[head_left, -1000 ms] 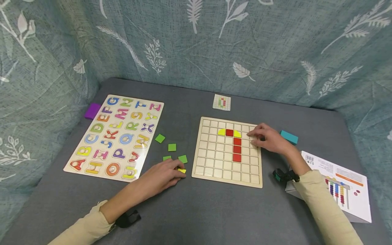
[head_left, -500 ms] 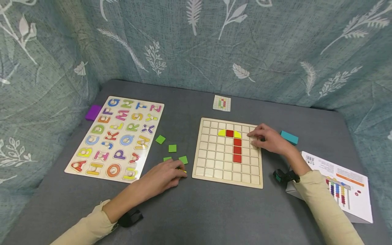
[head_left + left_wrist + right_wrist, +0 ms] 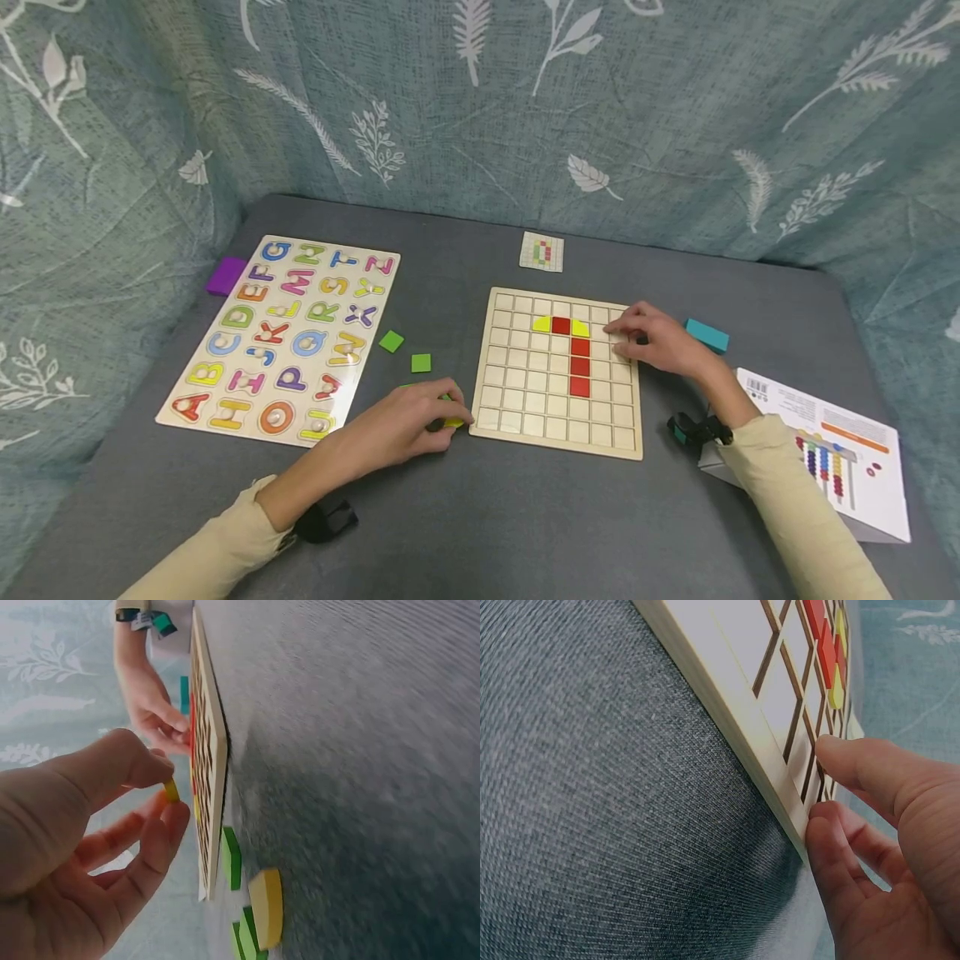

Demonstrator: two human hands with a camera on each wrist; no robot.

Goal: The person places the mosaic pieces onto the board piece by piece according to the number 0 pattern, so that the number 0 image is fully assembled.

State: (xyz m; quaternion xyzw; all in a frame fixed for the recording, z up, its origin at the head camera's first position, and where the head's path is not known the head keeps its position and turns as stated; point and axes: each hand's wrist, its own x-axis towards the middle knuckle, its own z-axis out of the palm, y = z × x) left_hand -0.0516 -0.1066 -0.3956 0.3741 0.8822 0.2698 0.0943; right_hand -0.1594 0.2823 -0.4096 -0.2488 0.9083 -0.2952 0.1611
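A wooden grid board (image 3: 558, 427) lies on the grey cloth, bearing a column of red tiles (image 3: 579, 365) topped by two yellow quarter pieces (image 3: 542, 323). My left hand (image 3: 450, 417) is at the board's lower left corner. There thumb and forefinger pinch a small yellow piece (image 3: 172, 790) just off the cloth. A second yellow piece (image 3: 266, 907) and green tiles (image 3: 231, 859) lie below the left hand (image 3: 169, 796). My right hand (image 3: 626, 337) rests on the board's right edge, its fingertips (image 3: 840, 761) touching the grid (image 3: 750, 697).
An alphabet puzzle (image 3: 285, 333) lies at the left with a purple block (image 3: 226, 275) beside it. Two green tiles (image 3: 391, 340) lie between the boards. A pattern card (image 3: 542, 251) sits behind the grid, a teal block (image 3: 707, 335) and a printed box (image 3: 832, 450) to the right.
My left hand has slid right toward the board's lower left corner with the yellow piece pinched, and now covers the nearer green tiles. The right hand has stayed still.
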